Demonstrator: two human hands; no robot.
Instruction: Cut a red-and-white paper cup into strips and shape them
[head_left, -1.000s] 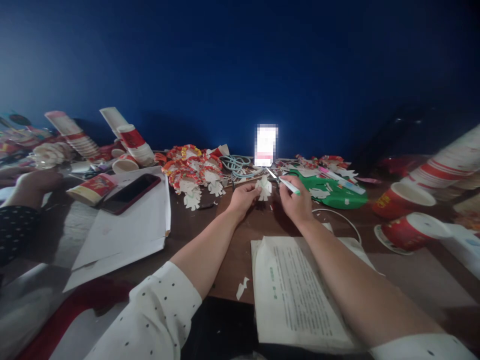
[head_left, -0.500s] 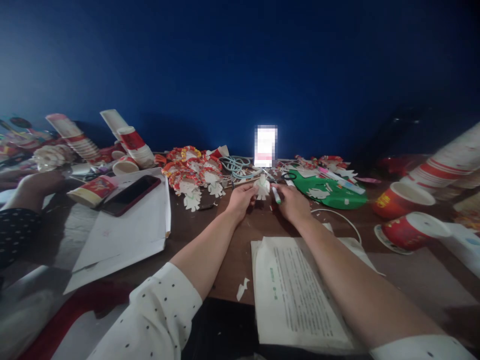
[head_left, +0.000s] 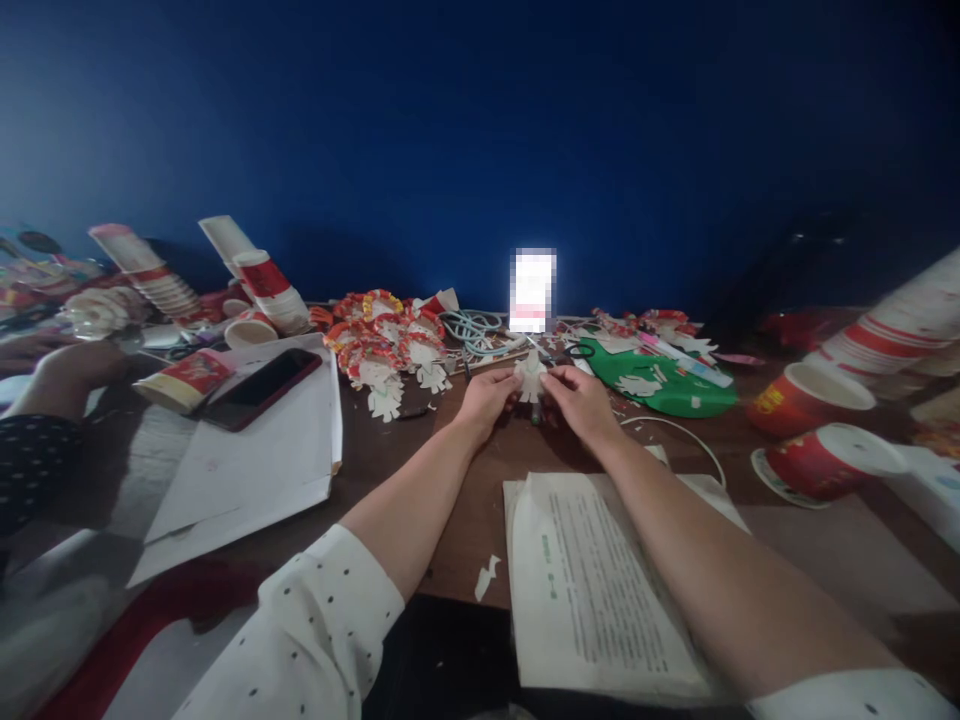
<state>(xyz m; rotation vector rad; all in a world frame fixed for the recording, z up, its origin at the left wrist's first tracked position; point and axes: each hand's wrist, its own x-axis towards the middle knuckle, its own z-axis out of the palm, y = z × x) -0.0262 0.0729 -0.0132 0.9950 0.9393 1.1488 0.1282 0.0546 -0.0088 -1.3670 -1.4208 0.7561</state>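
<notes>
A small white paper cutout, shaped like a little figure, is held upright between my two hands over the brown table. My left hand has its thumb and fingers closed on the left edge. From the other side, my right hand pinches the right edge. Just under the cutout shows a short dark object, perhaps a marker end; most of it is hidden. Behind my hands lie scissors with black handles. More white cutouts lie to the left, beside crumpled red-and-white paper pieces.
An open book lies near the front edge. On the right are a green sheet with scraps, a pink-capped pen and red paper cups. A phone rests on white paper at left, near another person's hand.
My right hand has shifted left onto the cutout's edge. The green-and-white marker at its fingers before no longer shows there. The cutout has moved slightly right.
</notes>
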